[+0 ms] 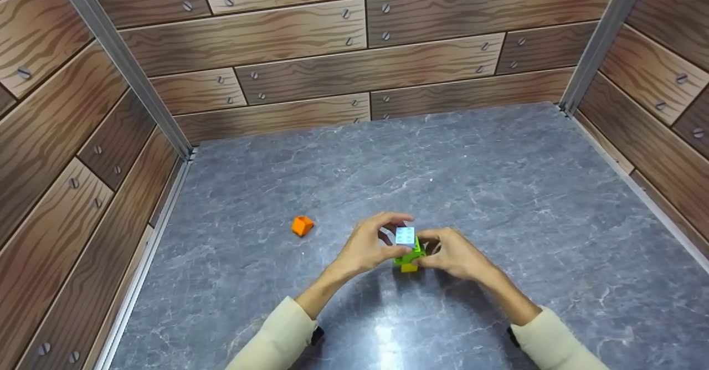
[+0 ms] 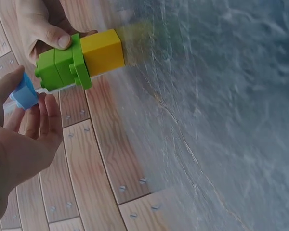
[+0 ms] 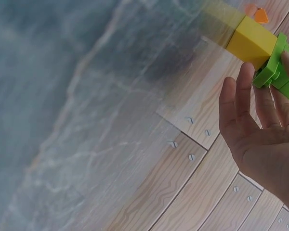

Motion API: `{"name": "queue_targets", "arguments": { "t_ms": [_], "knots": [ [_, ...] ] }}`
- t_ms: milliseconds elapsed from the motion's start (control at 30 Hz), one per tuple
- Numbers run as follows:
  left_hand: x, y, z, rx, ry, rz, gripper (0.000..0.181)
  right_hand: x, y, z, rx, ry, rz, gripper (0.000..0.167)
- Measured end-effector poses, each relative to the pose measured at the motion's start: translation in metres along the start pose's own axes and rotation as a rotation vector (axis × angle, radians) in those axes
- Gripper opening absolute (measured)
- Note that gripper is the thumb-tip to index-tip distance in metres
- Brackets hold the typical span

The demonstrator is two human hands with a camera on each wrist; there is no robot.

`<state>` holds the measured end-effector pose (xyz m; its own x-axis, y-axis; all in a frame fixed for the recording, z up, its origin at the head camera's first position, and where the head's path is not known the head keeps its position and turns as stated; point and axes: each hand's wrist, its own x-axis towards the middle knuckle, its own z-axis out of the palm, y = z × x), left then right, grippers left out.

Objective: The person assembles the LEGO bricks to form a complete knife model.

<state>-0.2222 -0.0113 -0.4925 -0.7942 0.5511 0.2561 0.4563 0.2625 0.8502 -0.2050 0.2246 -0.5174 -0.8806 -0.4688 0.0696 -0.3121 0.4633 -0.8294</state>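
My left hand [image 1: 368,245] pinches a light blue toy brick [image 1: 405,236] between thumb and fingers, studs facing up. In the left wrist view the blue brick [image 2: 25,94] is a small distance above the green bricks [image 2: 58,67], apart from them. Those green bricks are stacked on a yellow brick [image 2: 103,50], which stands on the grey surface. From the right, my right hand [image 1: 458,255] grips the green part of the stack with thumb and fingers. Seen from the head, the blue brick partly hides the stack.
An orange brick [image 1: 301,226] with a sloped side lies on the grey marbled surface [image 1: 498,193], left of my hands. Wood-patterned walls [image 1: 310,37] stand at the back and on both sides, with metal posts [image 1: 135,76] in the corners.
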Motion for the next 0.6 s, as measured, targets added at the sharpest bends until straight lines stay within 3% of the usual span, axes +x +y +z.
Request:
{"name": "queue_targets", "arguments": {
  "t_ms": [600],
  "knots": [
    [-0.001,0.002,0.013,0.125,0.064,0.008,0.038,0.0,0.001,0.001,-0.011,0.014,-0.024,0.029]
  ]
}}
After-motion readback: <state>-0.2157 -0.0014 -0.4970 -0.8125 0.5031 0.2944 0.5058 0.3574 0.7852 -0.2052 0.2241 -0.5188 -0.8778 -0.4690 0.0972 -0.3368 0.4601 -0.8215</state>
